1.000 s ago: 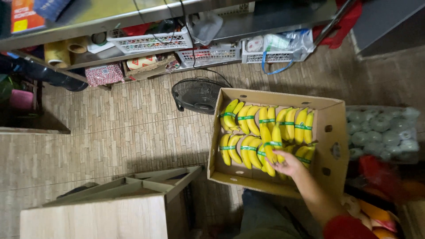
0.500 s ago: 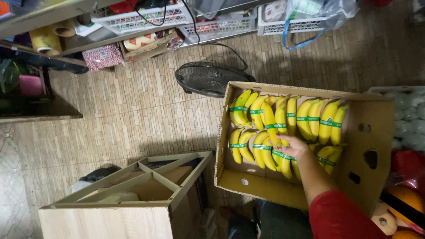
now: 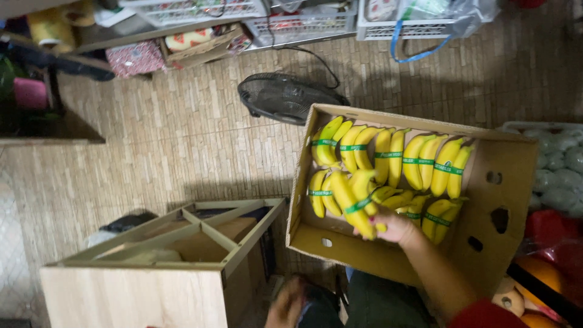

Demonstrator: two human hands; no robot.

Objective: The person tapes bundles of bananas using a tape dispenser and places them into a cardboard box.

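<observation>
Head view, looking down. The right hand reaches into an open brown cardboard box and closes its fingers around a bunch of bananas, which stands tilted above the lower row, its tips pointing toward the box's near-left corner. A green paper band wraps this bunch across its middle. The remaining bananas lie in two rows inside the box, each bunch ringed by a like green band with pale print; the upper row spans nearly the full width, the lower row sits partly under the hand. The box's right wall shows three punched oval holes, and its near wall one small hole.

The left hand hangs low at the bottom edge, blurred, near the person's dark lap; whether its fingers are spread or closed cannot be told, and it appears to hold nothing.

Left of the box stands an open wooden crate with diagonal inner slats. A black fan lies on the tiled floor just beyond the box. Along the top edge run white plastic baskets and a small carton with a red-and-yellow package.
</observation>
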